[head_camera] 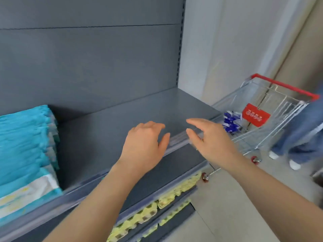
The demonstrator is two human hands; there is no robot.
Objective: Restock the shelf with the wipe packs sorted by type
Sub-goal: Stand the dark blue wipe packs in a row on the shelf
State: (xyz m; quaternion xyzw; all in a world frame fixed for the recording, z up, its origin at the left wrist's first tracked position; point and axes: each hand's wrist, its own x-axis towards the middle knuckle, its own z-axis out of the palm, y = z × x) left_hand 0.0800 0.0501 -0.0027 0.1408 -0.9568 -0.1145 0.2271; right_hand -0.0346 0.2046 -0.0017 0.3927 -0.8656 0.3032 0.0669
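Wipe packs [26,145] in teal wrap sit tight together at the left of the frame, on the grey shelf [122,123]. More packs, the blue and white packs [230,123], lie in a heap inside the wire cart [279,95] at the right of the frame, just past the end of the shelf.

We think these packs are soft and squishy, not heavy, with a smooth plastic skin that can slip. We would take one by its two short ends, or pinch it flat across the middle, and not squeeze too hard.

The teal ones seem to stand on edge, side by side. Their long side looks like it runs from the front lip to the back wall, but the picture is blurry there. We cannot tell which way the blue and white ones point.

Our left hand [145,145] and right hand [211,137] float over the front edge of the shelf in the middle of the frame. They are a little apart, fingers loose and spread, with nothing in them.

Yellow packs [176,191] fill the lower shelves at the bottom. A red tag [256,115] hangs in the cart. A person [300,133] in jeans stands beside it.
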